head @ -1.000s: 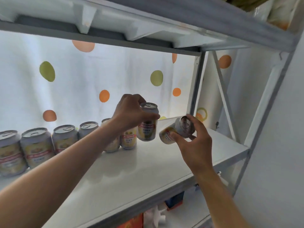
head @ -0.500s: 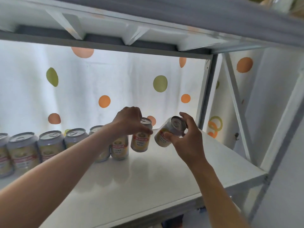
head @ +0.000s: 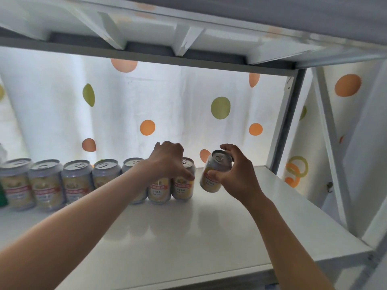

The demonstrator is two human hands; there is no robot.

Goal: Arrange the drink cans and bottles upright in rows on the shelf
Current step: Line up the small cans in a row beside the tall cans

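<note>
The white shelf (head: 209, 237) fills the lower half of the frame, with a backlit curtain (head: 178, 97) dotted in orange and green behind it and the underside of the upper shelf (head: 146, 28) across the top. Along the shelf's back edge, from the left of the frame to the centre, a row of cans (head: 77, 181) stands upright, each just beside the next, silver tops up and yellow labels facing forward.

The left hand (head: 168, 162) reaches in from the lower left and lies over the right end of that row. Its fingers (head: 188, 174) are curled down over the top and front of the end can (head: 183, 185), which stands upright on the shelf, touching its neighbour; the thumb side is hidden behind the hand.

To the right of centre, the right hand (head: 236, 174) grips a tilted can (head: 215, 174), apart from the end can with a narrow gap between them. The thumb presses its label side at the front, and the other fingers wrap round the far side near the rim. The can leans with its top toward the upper right; whether its base touches the shelf cannot be told.
</note>
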